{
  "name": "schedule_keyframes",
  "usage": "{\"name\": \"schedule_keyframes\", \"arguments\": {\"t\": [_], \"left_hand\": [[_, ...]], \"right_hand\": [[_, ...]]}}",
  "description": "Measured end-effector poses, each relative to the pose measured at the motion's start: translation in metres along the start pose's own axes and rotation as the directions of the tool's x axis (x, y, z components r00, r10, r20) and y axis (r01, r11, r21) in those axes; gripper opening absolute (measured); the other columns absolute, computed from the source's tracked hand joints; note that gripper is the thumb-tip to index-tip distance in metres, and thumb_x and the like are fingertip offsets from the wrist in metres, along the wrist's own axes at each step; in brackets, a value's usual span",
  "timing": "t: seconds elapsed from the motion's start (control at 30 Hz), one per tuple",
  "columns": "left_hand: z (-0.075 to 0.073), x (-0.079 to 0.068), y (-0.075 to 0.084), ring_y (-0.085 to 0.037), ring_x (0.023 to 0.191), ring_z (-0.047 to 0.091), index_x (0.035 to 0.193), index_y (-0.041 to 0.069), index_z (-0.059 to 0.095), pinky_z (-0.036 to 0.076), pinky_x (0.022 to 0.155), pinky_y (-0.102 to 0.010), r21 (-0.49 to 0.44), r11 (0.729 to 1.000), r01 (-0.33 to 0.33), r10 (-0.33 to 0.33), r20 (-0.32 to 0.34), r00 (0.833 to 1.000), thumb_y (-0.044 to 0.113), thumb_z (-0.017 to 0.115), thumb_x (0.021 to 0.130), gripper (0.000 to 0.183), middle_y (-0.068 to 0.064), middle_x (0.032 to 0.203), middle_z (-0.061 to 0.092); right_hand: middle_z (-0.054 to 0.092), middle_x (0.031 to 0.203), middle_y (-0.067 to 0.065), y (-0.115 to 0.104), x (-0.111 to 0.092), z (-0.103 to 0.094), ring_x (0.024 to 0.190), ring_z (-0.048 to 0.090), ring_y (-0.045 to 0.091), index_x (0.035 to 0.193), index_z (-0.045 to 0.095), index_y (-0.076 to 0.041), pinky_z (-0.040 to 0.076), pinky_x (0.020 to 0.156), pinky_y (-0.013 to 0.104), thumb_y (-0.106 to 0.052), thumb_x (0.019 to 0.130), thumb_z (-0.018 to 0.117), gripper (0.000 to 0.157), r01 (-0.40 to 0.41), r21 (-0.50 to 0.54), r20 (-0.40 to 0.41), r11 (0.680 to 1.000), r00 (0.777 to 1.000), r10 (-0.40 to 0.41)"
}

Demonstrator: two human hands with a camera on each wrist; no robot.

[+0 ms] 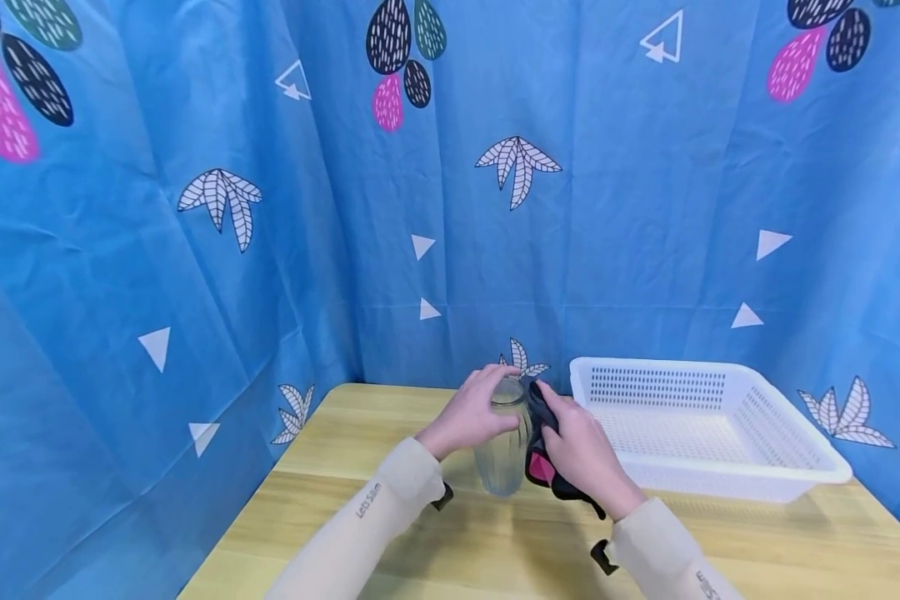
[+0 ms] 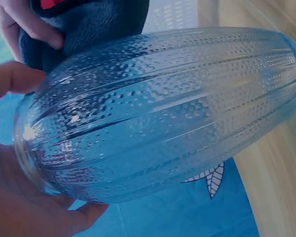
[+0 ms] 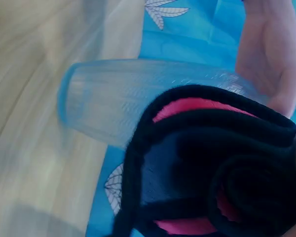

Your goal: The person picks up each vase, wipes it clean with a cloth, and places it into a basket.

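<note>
My left hand [image 1: 476,412] grips a clear, ribbed glass vase [image 1: 501,467] around its mouth, thumb on one side and fingers on the other. Dimples and long ridges cover the vase's wall [image 2: 163,113] in the left wrist view. On the vase's right side, my right hand [image 1: 581,446] holds a folded dark cloth [image 1: 542,408] with black edging and a pink inner face. This cloth [image 3: 177,163] overlaps part of the vase [image 3: 108,94] in the right wrist view. The palm side of the right hand is hidden.
A white perforated plastic basket [image 1: 727,479] stands to the right on the light wooden table [image 1: 330,500]. Behind and to the left hangs a blue patterned curtain [image 1: 480,275], close to the table's back edge.
</note>
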State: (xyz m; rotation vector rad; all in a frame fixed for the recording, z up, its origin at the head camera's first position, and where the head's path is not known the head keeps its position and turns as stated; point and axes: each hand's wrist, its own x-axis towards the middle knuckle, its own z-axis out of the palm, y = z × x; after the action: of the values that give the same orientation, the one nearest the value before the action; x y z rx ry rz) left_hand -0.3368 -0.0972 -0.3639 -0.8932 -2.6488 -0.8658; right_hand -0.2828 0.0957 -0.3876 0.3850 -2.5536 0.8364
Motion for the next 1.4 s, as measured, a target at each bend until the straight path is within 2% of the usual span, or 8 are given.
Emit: {"name": "schedule_keyframes", "arguments": {"t": [0.17, 0.3, 0.5, 0.63, 0.8, 1.1, 1.23, 1.4], "left_hand": [[0.0, 0.001, -0.001, -0.022, 0.141, 0.039, 0.149, 0.025, 0.046, 0.039, 0.113, -0.048, -0.004, 1.0, -0.01, 0.01, -0.003, 1.0, 0.03, 0.072, 0.085, 0.07, 0.006, 0.153, 0.045], [0.002, -0.001, -0.002, -0.021, 0.142, 0.04, 0.149, 0.028, 0.045, 0.038, 0.114, -0.048, 0.001, 1.0, -0.014, 0.014, -0.029, 0.999, 0.045, 0.072, 0.09, 0.067, 0.006, 0.153, 0.044], [0.009, -0.002, -0.004, -0.019, 0.134, 0.045, 0.15, 0.026, 0.043, 0.044, 0.108, -0.043, -0.002, 0.999, 0.035, -0.035, -0.052, 0.998, 0.057, 0.067, 0.09, 0.073, 0.002, 0.148, 0.037], [0.008, -0.003, -0.003, -0.019, 0.127, 0.044, 0.15, 0.021, 0.043, 0.046, 0.104, -0.042, 0.015, 0.998, 0.053, -0.052, -0.059, 0.997, 0.057, 0.07, 0.088, 0.076, 0.002, 0.138, 0.042], [0.002, -0.002, 0.0, -0.021, 0.14, 0.038, 0.149, 0.024, 0.045, 0.035, 0.114, -0.05, 0.045, 0.998, 0.041, -0.038, -0.066, 0.997, 0.05, 0.074, 0.086, 0.074, 0.006, 0.149, 0.048], [-0.003, -0.001, 0.0, -0.021, 0.145, 0.034, 0.152, 0.028, 0.04, 0.038, 0.113, -0.05, -0.049, 0.999, 0.013, -0.012, 0.024, 1.0, 0.027, 0.074, 0.081, 0.079, 0.006, 0.154, 0.044], [0.0, 0.0, -0.002, -0.022, 0.144, 0.034, 0.151, 0.028, 0.042, 0.038, 0.113, -0.05, -0.058, 0.998, 0.0, 0.001, 0.009, 1.0, 0.031, 0.075, 0.084, 0.075, 0.007, 0.153, 0.045], [0.005, 0.0, -0.006, -0.021, 0.141, 0.038, 0.149, 0.029, 0.045, 0.039, 0.112, -0.048, -0.06, 0.998, 0.0, -0.002, -0.028, 1.0, 0.048, 0.076, 0.087, 0.072, 0.009, 0.153, 0.046]], "right_hand": [[0.066, 0.124, 0.024, 0.011, 0.0, 0.013, 0.083, 0.065, 0.024, 0.154, 0.041, -0.006, 0.051, 0.068, 0.039, -0.005, 0.093, 0.058, 0.063, -0.071, 0.013, 0.119, 0.997, 0.991, 0.069], [0.067, 0.123, 0.026, 0.026, -0.007, 0.034, 0.066, 0.06, 0.019, 0.152, 0.043, -0.003, 0.049, 0.06, 0.035, -0.004, 0.093, 0.06, 0.061, -0.139, 0.018, 0.262, 0.99, 0.956, 0.13], [0.065, 0.126, 0.028, 0.035, -0.02, 0.05, 0.078, 0.062, 0.022, 0.146, 0.048, 0.005, 0.05, 0.068, 0.039, -0.002, 0.09, 0.063, 0.059, -0.125, -0.037, 0.384, 0.991, 0.914, 0.13], [0.065, 0.126, 0.027, 0.027, -0.021, 0.04, 0.069, 0.058, 0.021, 0.148, 0.046, 0.003, 0.049, 0.065, 0.037, -0.002, 0.089, 0.063, 0.061, -0.131, -0.021, 0.353, 0.991, 0.927, 0.13], [0.069, 0.119, 0.022, 0.013, -0.018, 0.02, 0.065, 0.057, 0.017, 0.15, 0.046, -0.003, 0.046, 0.06, 0.034, -0.006, 0.091, 0.062, 0.062, -0.112, -0.014, 0.232, 0.994, 0.966, 0.112], [0.065, 0.127, 0.021, -0.005, -0.003, -0.007, 0.096, 0.066, 0.029, 0.156, 0.038, -0.012, 0.053, 0.076, 0.046, -0.006, 0.094, 0.061, 0.067, 0.024, 0.014, 0.021, 1.0, 0.999, -0.024], [0.063, 0.129, 0.023, -0.005, 0.004, -0.004, 0.102, 0.065, 0.033, 0.157, 0.036, -0.012, 0.053, 0.081, 0.05, -0.004, 0.094, 0.06, 0.068, 0.026, -0.006, 0.02, 1.0, 0.999, -0.026], [0.058, 0.138, 0.025, 0.008, 0.005, 0.013, 0.114, 0.064, 0.035, 0.158, 0.032, -0.007, 0.052, 0.088, 0.052, -0.005, 0.096, 0.056, 0.066, -0.051, 0.031, 0.105, 0.998, 0.993, 0.048]]}}
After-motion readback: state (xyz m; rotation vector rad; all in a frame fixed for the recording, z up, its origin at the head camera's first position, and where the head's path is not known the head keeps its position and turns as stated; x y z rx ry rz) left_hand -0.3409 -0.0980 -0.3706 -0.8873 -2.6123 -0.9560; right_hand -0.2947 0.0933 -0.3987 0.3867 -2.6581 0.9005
